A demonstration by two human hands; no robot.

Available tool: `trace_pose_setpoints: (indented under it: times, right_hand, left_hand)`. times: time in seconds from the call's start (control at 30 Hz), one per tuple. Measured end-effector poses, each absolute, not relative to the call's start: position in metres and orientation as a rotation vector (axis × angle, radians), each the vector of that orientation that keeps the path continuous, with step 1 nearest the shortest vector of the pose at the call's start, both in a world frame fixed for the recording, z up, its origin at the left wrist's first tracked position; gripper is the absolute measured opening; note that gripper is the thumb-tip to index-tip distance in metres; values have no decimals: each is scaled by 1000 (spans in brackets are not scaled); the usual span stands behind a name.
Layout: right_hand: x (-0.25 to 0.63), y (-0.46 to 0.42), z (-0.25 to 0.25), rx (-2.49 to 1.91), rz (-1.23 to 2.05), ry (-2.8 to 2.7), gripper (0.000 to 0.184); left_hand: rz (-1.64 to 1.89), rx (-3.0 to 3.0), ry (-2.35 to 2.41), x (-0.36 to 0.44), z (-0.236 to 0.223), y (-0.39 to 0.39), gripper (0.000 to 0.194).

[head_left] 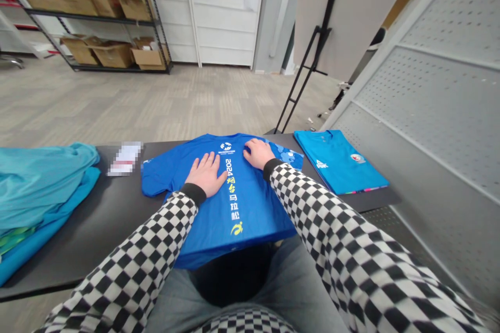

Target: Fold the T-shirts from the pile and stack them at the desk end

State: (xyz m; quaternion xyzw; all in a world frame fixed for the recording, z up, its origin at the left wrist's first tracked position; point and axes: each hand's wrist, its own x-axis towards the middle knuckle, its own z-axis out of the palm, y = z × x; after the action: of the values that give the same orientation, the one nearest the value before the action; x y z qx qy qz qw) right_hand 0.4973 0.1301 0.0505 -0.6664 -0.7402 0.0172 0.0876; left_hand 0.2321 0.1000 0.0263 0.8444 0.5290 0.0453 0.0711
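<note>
Both hands lie open and flat, palms down, gripping nothing, on a blue T-shirt (238, 213) at the centre of the table (89, 239). The left hand (207, 174) is beside the printed column; the right hand (260, 153) is near the far edge, apparently on a fold. A folded shirt (336, 161) lies right, a teal pile (39, 192) left, and a blurred paper (125, 158) just beyond it.

On the dark table (86, 239), a heap of teal shirts (39, 192) lies at left, a blurred white paper (125, 158) just beside it, and a folded blue T-shirt (336, 161) at right. Far left, metal shelving (94, 16) holds cardboard boxes (113, 54).
</note>
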Motion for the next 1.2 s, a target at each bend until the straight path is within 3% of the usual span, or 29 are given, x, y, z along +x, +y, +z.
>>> trace_pose_setpoints:
  times: [0.13,0.23,0.83,1.03,1.2]
  right_hand:
    - [504,134,37,-2040,187,-2191,72]
    - [505,136,33,-2076,226,-2200,81]
    - [503,137,31,-2057,240,-2206,83]
    - [504,137,31,-2097,208,-2217,84]
    - [506,142,26,-2089,164,-2232,84]
  left_hand:
    - [133,2536,1589,232,27,100,87]
    - [132,2530,1585,233,27,99,86]
    - [71,2513,1600,234,28,92,87]
    - [57,2302,1437,224,52,110,94]
    - [602,2133,1623,162,76,130,62]
